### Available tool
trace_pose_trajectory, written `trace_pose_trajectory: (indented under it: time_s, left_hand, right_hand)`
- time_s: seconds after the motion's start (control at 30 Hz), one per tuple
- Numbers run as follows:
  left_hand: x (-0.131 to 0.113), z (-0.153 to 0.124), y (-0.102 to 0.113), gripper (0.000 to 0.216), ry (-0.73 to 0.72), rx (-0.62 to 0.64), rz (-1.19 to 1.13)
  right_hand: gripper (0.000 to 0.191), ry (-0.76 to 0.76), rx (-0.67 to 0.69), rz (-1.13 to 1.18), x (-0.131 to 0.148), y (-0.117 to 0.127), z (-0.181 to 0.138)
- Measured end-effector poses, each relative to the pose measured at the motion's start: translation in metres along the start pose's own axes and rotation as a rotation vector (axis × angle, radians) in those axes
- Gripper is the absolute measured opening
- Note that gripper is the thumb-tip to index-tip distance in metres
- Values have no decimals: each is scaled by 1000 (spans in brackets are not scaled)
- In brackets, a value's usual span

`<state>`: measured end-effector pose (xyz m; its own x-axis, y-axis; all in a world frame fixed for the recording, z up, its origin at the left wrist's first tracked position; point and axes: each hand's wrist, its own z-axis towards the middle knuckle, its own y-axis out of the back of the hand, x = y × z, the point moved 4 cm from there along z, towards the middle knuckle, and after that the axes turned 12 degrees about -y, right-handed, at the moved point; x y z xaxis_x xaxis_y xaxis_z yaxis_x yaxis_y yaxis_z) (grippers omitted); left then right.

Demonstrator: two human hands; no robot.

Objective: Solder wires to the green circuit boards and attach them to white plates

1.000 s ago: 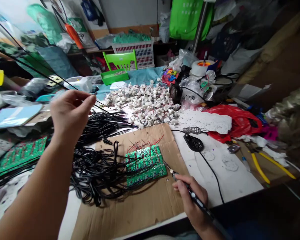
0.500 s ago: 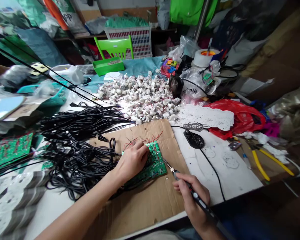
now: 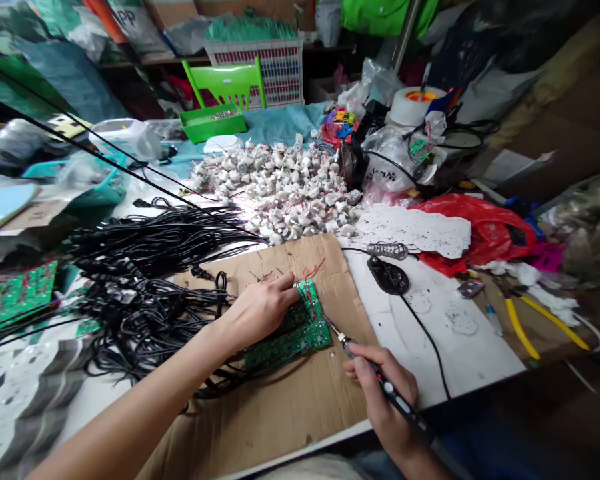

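A green circuit board (image 3: 305, 333) with thin red wires (image 3: 313, 270) along its far edge lies on a sheet of brown cardboard (image 3: 325, 400). Over the board's far left part is my left hand (image 3: 265, 303), its fingers pinched together near the wires; what sits between the fingertips is hidden. My right hand (image 3: 383, 387) grips a black soldering iron (image 3: 397, 399) like a pen. The iron's tip points at the board's right edge, and a small red light glows on its handle. Black cables (image 3: 150, 320) are heaped left of the board, some running along its near edge.
White parts with wires (image 3: 290, 190) are piled behind the cardboard. To the right are a black stand with a coil (image 3: 387, 273), yellow-handled pliers (image 3: 523, 327) and a red plastic bag (image 3: 480, 227). More green boards (image 3: 17, 297) lie at the far left.
My left hand has shifted slightly left and away from me, uncovering more of the board's near left part. The right hand with the soldering iron has hardly moved. The view has shifted slightly.
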<state>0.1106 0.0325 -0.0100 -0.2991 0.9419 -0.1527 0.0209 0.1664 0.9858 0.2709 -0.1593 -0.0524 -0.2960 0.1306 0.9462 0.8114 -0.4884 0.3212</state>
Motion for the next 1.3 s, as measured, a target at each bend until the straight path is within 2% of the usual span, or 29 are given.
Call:
trace_pose_trajectory:
  time_s: [0.13,0.37,0.5,0.7,0.87,1.3]
  left_hand:
    - [0,-2,0,23,4,-67,-35]
    - [0,-7,-12,24,-23,-296,-62]
    - [-1,-9,-14,26,-68,-360,-49]
    - [0,-9,-15,27,-70,-383,-80]
    - [-2,-10,-17,28,-35,-350,-112]
    - [-4,-11,-19,26,3,-373,-147]
  right_hand:
    - [17,23,-14,16,0,-1,0]
    - [18,26,-7,16,2,0,0]
    - [17,29,-5,2,7,-2,5]
    - [16,49,11,14,17,-16,21]
    - [16,59,28,43,18,-25,27]
    - [15,64,29,22,18,-29,28]
